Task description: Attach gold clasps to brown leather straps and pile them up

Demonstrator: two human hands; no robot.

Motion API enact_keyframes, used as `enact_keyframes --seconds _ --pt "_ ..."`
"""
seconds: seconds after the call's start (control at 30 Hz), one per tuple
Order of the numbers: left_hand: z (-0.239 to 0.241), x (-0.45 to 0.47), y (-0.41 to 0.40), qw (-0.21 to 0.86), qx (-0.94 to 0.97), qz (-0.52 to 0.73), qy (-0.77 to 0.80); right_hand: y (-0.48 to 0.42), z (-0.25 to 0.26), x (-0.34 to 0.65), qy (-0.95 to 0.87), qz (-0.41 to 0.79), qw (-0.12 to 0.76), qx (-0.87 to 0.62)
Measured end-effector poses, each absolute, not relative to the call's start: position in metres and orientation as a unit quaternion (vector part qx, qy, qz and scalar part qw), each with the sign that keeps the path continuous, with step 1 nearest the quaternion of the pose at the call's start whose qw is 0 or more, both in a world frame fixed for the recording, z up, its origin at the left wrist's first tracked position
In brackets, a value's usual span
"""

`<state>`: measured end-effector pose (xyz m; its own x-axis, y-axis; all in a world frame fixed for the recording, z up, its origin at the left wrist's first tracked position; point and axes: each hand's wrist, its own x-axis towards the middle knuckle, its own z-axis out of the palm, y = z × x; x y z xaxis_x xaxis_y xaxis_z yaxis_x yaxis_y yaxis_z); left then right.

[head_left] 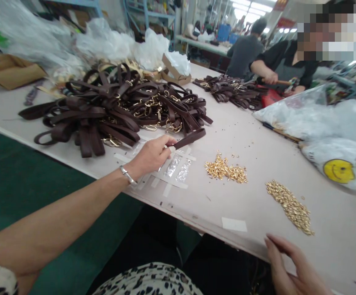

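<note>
My left hand [153, 153] is closed on the end of a dark brown leather strap [190, 138], thumb and fingers pinching it above the table. Under that hand lie small clear plastic packets [178, 167] and strips of white tape. Beside it rises a large pile of brown straps [89, 110] with gold metal clasps. My right hand [291, 266] is at the table's near edge, fingers stretched out with nothing in them. Nearest to it is a heap of small gold metal pieces [290, 207]; a second gold heap [225, 169] lies between my hands.
A white paper piece [234, 224] lies near the front edge. Plastic bags [334, 139] cover the right side, others the back left, near brown paper [10, 70]. Across the table, a person in dark clothes [284, 61] handles a tool beside more straps [233, 91].
</note>
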<state>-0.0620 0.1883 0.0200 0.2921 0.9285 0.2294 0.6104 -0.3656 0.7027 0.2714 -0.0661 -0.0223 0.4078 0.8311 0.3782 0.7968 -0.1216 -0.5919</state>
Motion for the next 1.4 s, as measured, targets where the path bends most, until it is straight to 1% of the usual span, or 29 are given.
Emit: enact_keyframes --seconds 0.1,0.17,0.23,0.3,0.47,0.53,0.7,0.87,1.0,1.07,1.13,1.2,1.27,1.4 --pt "0.02 -0.056 0.173 0.427 0.604 0.401 0.541 -0.001 -0.024 0.252 -0.662 0.012 0.368 -0.653" --pt "0.02 -0.055 0.161 0.53 0.505 0.421 0.536 0.038 -0.024 0.239 -0.744 -0.008 0.341 -0.575" --pt "0.02 -0.058 0.149 0.61 0.427 0.424 0.516 0.068 -0.025 0.231 -0.797 -0.03 0.306 -0.519" --pt "0.02 -0.063 0.136 0.658 0.372 0.428 0.496 0.088 -0.026 0.227 -0.832 -0.048 0.266 -0.484" --pt "0.018 -0.066 0.107 0.729 0.317 0.405 0.452 0.112 -0.022 0.23 -0.893 -0.071 0.152 -0.418" --pt "0.016 -0.062 0.099 0.744 0.304 0.403 0.439 0.12 -0.016 0.232 -0.904 -0.07 0.12 -0.405" --pt "0.01 -0.048 0.087 0.751 0.277 0.426 0.422 0.13 -0.008 0.233 -0.911 -0.051 0.104 -0.395" --pt "0.009 -0.038 0.081 0.755 0.294 0.422 0.408 0.128 -0.014 0.228 -0.9 -0.088 0.091 -0.417" --pt "0.009 -0.034 0.08 0.747 0.302 0.428 0.41 0.121 -0.018 0.224 -0.877 -0.078 0.109 -0.461" --pt "0.009 -0.034 0.08 0.744 0.301 0.435 0.409 0.111 -0.017 0.224 -0.856 -0.048 0.16 -0.489" --pt "0.009 -0.033 0.079 0.743 0.303 0.435 0.409 0.098 -0.017 0.223 -0.809 0.02 0.245 -0.534" --pt "0.009 -0.031 0.078 0.742 0.302 0.431 0.416 0.084 -0.017 0.222 -0.735 0.118 0.323 -0.584" --pt "0.006 -0.026 0.077 0.744 0.306 0.42 0.421 0.073 -0.019 0.221 -0.668 0.191 0.361 -0.622" --pt "-0.003 -0.009 0.076 0.747 0.336 0.403 0.409 0.063 -0.024 0.217 -0.575 0.255 0.407 -0.662"
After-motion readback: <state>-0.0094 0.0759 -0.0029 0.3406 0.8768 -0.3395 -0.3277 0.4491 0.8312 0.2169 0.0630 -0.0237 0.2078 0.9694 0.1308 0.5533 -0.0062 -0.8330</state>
